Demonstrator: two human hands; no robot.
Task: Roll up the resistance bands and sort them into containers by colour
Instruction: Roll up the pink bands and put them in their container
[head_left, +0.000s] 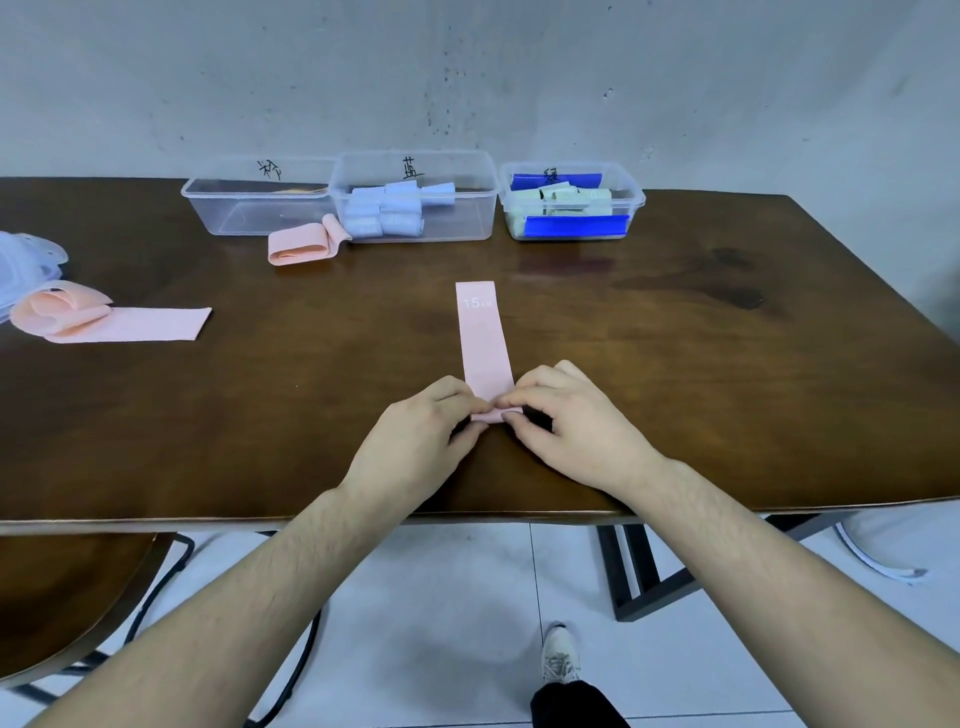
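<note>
A pink resistance band marked "15" lies flat on the brown table, pointing away from me. Its near end is curled into a small roll. My left hand and my right hand pinch that rolled end from either side. Another pink band lies loosely folded in front of the containers. More pink bands lie at the left. Three clear containers stand at the back: a nearly empty left one, a middle one with light blue rolls, a right one with pale green rolls and blue bands.
Clear plastic lids are stacked at the table's left edge. A wooden chair stands below left. The wall rises directly behind the containers. My shoe is on the tiled floor under the table's front edge.
</note>
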